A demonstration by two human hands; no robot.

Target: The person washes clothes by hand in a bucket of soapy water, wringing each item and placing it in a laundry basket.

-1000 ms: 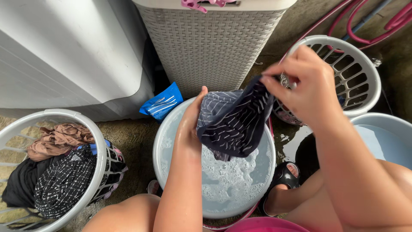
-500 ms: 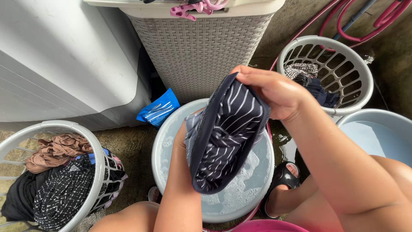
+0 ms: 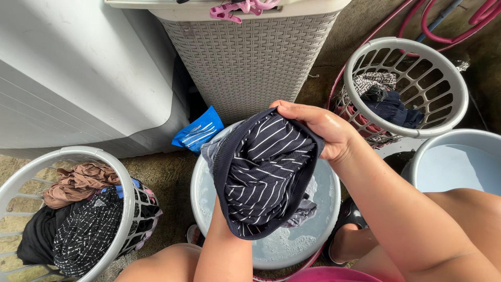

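Observation:
A dark navy garment with thin white stripes (image 3: pixel 263 172) hangs over a round basin of soapy water (image 3: pixel 318 214). My right hand (image 3: pixel 321 128) grips the garment's top edge and pulls it over my left forearm. My left hand is hidden inside the garment; only the forearm (image 3: pixel 222 250) shows below it. More wet grey cloth (image 3: pixel 300 211) lies in the suds under the garment.
A white basket of dry clothes (image 3: pixel 117 177) stands at the left. Another white basket with clothes (image 3: pixel 449 78) is at the right, beside a pale blue basin (image 3: pixel 417 156). A woven hamper (image 3: pixel 250 57), a blue packet (image 3: pixel 197 131) and a grey machine (image 3: pixel 78 73) stand behind.
My right hand has moved left and down, drawing the striped garment over my left hand, which showed bare a second ago. The garment now covers that hand and wrist.

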